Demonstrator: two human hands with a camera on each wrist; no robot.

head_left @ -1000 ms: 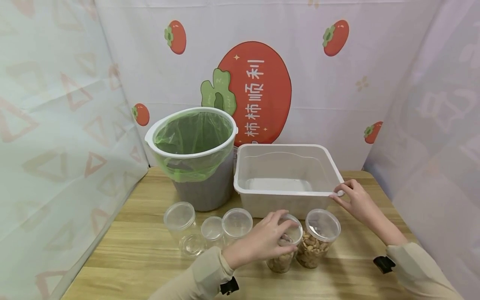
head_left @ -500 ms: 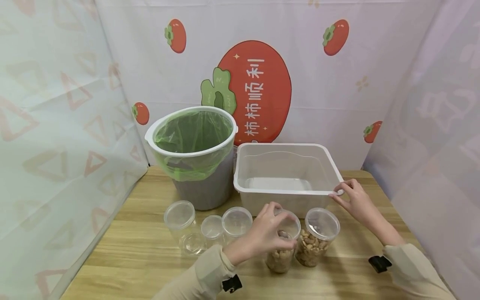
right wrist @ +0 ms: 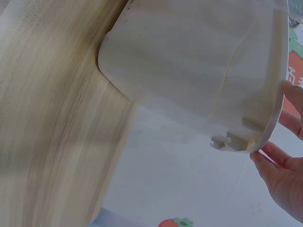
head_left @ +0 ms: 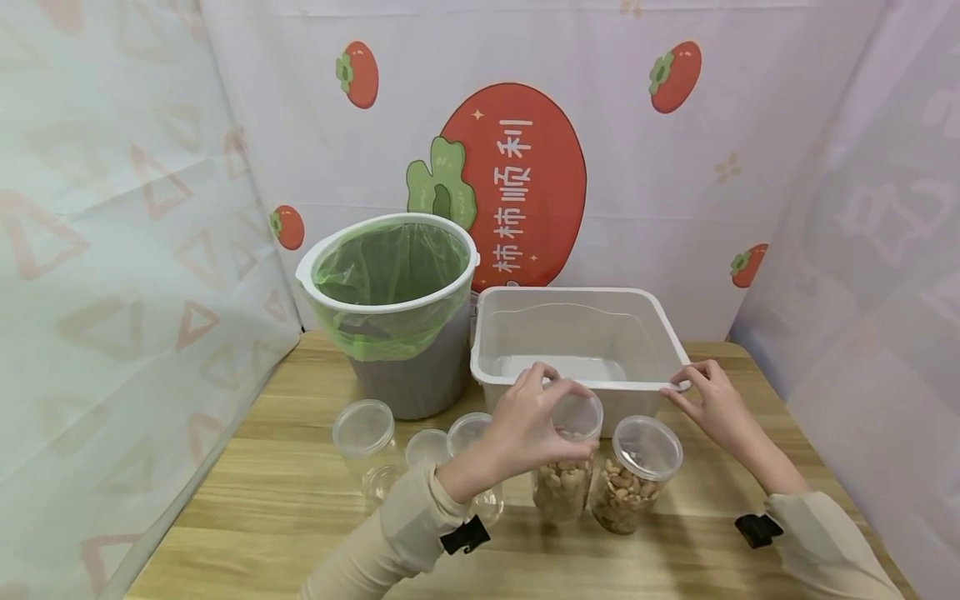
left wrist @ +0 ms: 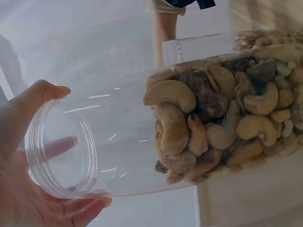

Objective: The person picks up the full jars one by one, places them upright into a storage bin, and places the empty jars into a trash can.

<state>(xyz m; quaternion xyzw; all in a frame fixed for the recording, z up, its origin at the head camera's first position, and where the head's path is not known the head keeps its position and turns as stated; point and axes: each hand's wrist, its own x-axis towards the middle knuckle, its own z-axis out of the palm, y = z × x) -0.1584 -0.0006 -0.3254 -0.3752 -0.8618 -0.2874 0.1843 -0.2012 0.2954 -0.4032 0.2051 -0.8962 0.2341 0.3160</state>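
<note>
Before the tub (head_left: 627,404) near the desk's (head_left: 262,467) far edge, my left hand (head_left: 523,423) grips the cashew jar (head_left: 562,487) by its top, long axis nearly upright; my right hand (head_left: 712,408) pinches the tub's right front corner.

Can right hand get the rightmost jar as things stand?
Likely yes: the right hand is near the rightmost jar with nothing between, but pinches the tub's rim and must let go.

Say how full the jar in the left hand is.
Partly full. The left wrist view shows nuts in the lower part of the jar and clear space near the left hand.
</note>
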